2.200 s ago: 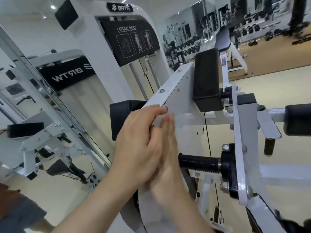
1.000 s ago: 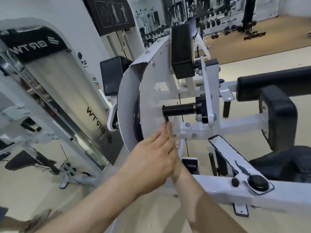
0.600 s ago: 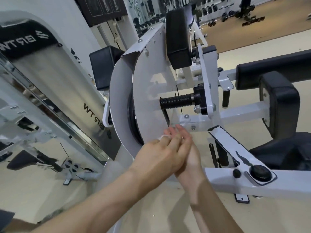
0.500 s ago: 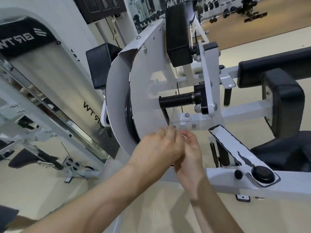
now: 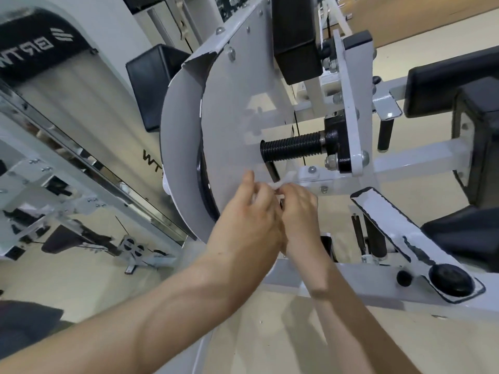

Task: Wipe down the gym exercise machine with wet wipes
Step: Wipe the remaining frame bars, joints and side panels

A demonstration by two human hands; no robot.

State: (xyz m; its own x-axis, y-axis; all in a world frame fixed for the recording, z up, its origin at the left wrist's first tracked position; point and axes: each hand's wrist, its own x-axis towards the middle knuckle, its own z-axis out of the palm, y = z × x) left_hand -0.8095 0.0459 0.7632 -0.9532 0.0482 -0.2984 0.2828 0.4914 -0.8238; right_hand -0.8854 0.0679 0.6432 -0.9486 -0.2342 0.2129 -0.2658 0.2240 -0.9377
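Wipe [image 5: 283, 181] now drawn out — long axis up-right.

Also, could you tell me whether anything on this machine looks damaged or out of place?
Yes. Paint is chipped to dark patches along the slanted white plate beside the black knob, and the curved guard has a ragged, torn-looking top corner.

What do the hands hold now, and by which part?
A white wet wipe, pinched between the left hand and the right hand. Most of it is hidden, so the part cannot be told.
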